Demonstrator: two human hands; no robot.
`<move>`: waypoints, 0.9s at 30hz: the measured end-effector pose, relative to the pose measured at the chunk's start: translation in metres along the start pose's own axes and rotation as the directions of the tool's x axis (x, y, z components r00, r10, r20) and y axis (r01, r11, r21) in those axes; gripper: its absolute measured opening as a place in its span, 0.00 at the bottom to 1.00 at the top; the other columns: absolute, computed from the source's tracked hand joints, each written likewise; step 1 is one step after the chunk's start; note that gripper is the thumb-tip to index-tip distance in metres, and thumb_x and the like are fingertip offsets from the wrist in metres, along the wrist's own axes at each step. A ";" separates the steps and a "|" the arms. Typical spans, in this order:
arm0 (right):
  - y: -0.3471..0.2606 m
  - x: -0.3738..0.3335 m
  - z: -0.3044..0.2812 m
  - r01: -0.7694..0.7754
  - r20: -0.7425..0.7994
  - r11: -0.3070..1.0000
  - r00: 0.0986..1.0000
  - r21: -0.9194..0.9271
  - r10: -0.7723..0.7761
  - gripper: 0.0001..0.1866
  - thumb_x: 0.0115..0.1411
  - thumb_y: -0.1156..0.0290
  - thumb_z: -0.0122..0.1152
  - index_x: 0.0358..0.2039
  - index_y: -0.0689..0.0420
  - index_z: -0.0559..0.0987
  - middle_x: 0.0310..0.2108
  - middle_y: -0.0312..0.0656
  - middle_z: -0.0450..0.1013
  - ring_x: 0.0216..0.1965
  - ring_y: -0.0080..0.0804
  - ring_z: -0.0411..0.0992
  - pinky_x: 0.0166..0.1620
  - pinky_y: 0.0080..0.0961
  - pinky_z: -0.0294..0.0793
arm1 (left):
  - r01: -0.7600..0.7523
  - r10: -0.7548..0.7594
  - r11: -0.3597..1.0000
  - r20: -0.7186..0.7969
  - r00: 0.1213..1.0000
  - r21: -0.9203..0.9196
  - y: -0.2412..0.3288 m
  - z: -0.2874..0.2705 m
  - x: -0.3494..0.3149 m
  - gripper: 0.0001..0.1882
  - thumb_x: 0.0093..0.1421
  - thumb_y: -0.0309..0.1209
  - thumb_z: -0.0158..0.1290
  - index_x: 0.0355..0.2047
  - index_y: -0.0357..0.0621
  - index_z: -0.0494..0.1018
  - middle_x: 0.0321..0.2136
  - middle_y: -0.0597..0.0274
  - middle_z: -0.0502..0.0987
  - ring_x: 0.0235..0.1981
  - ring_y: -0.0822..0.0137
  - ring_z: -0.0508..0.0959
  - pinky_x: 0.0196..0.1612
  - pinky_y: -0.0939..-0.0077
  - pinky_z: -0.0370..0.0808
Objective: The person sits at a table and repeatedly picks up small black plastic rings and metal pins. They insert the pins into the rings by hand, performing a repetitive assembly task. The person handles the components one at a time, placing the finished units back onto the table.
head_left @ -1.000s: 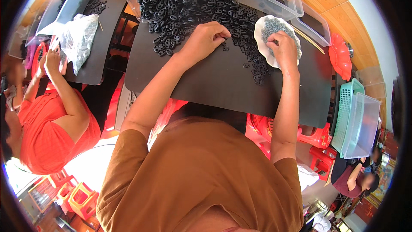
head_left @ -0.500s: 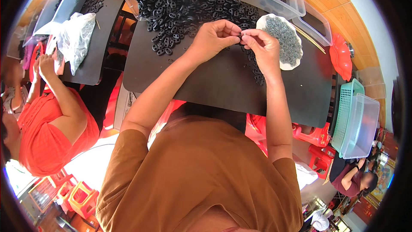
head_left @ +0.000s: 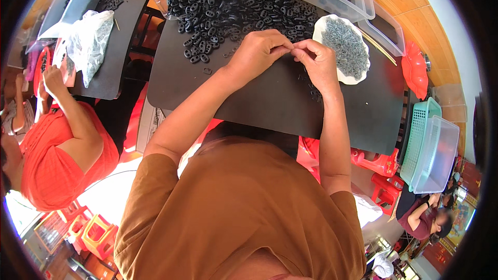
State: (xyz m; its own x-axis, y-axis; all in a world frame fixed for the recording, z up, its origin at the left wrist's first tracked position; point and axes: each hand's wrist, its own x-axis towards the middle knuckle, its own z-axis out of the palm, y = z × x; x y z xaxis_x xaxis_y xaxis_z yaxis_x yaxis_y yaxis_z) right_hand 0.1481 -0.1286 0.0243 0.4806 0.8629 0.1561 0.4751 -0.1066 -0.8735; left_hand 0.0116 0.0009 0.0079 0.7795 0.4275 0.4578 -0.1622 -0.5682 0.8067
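Observation:
My left hand (head_left: 261, 53) and my right hand (head_left: 319, 63) meet fingertip to fingertip above the dark table (head_left: 249, 101). Both are closed in a pinch, and whatever lies between the fingertips is hidden. Beyond my left hand spreads a big heap of small black oval plastic pieces with two holes (head_left: 228, 5). Close to my right hand stands a white scalloped dish (head_left: 317, 33) full of small grey, see-through pieces (head_left: 345, 46). A few small dark parts (head_left: 314, 92) lie on the table below my right wrist.
Clear plastic bins (head_left: 337, 1) stand at the back right, beside thin sticks (head_left: 377, 47) and a red scalloped dish (head_left: 415, 70). A green basket (head_left: 419, 135) is at the right. At the left, a person in red (head_left: 67, 150) works at another table with a plastic bag (head_left: 93, 41).
A small dark piece that showed between my fingertips is now out of sight. Both hands have sunk slightly, and the fingers press closer together.

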 end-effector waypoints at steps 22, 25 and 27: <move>-0.004 -0.001 0.001 -0.013 -0.038 0.898 0.999 0.441 0.033 0.04 0.61 0.79 0.59 0.37 0.62 0.77 0.34 0.38 0.77 0.32 0.22 0.76 0.37 0.19 0.77 | 0.361 -0.379 0.693 0.110 0.919 -0.624 -0.001 -0.006 0.005 0.04 0.59 0.23 0.58 0.35 0.37 0.76 0.34 0.60 0.80 0.36 0.73 0.80 0.41 0.81 0.78; -0.003 -0.002 0.003 -0.007 -0.024 0.895 1.000 0.447 0.019 0.04 0.61 0.79 0.59 0.37 0.63 0.77 0.32 0.37 0.76 0.32 0.22 0.75 0.37 0.19 0.77 | 0.374 -0.389 0.696 0.116 0.914 -0.613 0.000 -0.007 0.005 0.04 0.59 0.24 0.58 0.33 0.37 0.75 0.34 0.60 0.80 0.35 0.74 0.80 0.40 0.81 0.77; -0.003 -0.002 0.006 0.010 -0.036 0.885 0.999 0.466 0.007 0.04 0.61 0.79 0.59 0.37 0.63 0.78 0.32 0.37 0.76 0.32 0.22 0.75 0.37 0.19 0.77 | 0.372 -0.387 0.690 0.117 0.914 -0.621 0.001 -0.008 0.006 0.04 0.58 0.24 0.59 0.33 0.37 0.75 0.34 0.60 0.80 0.33 0.75 0.79 0.39 0.81 0.77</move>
State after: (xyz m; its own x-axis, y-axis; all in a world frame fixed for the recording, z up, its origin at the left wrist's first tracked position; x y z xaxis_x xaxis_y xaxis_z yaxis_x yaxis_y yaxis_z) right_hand 0.1419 -0.1270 0.0237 0.5099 0.8440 0.1661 0.0821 0.1444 -0.9861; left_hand 0.0108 0.0086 0.0141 0.8467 0.5284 0.0624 -0.1974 0.2030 0.9591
